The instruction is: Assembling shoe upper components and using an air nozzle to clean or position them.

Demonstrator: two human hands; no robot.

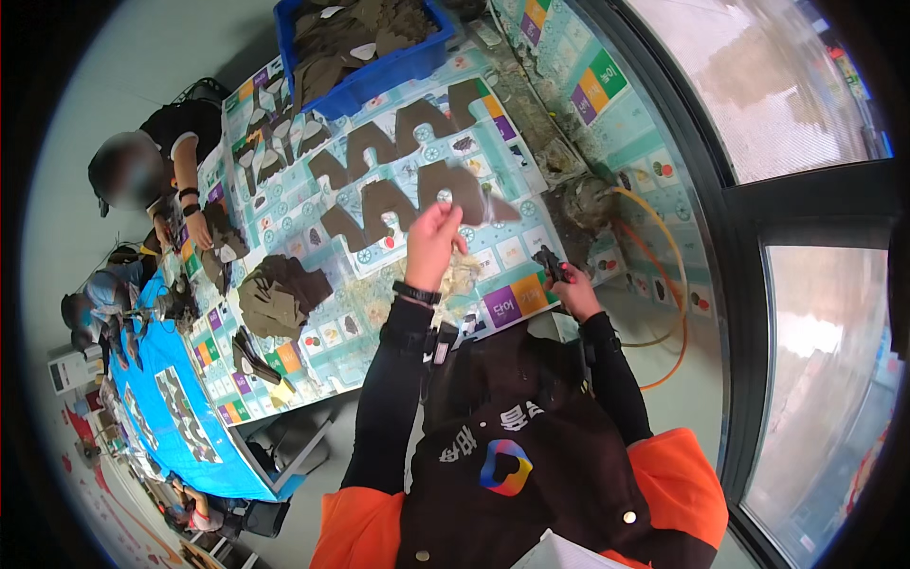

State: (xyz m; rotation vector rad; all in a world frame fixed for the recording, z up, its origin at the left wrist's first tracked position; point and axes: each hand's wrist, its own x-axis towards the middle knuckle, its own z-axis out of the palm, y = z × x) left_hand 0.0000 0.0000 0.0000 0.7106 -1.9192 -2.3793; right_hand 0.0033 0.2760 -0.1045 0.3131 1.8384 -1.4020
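over the patterned table (pixel 498 258), a dark flat piece (pixel 468 197) sits pinched between the thumb and fingers of my left hand (pixel 433 248). my right hand (pixel 576 296), near the table's edge, is curled around a black tool (pixel 548 264). beyond the piece, curved dark cutouts (pixel 403 133) lie in rows; leftward is a loose dark pile (pixel 275 296). a blue crate (pixel 391 83) stands farther off, and a co-worker's hand (pixel 199 230) is over at the left.

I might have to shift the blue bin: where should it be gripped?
Probably best by the near rim of the blue bin, coming from the wearer's side: that wall faces the wearer, and its raised edge offers a hold, while brown pieces heap up inside.
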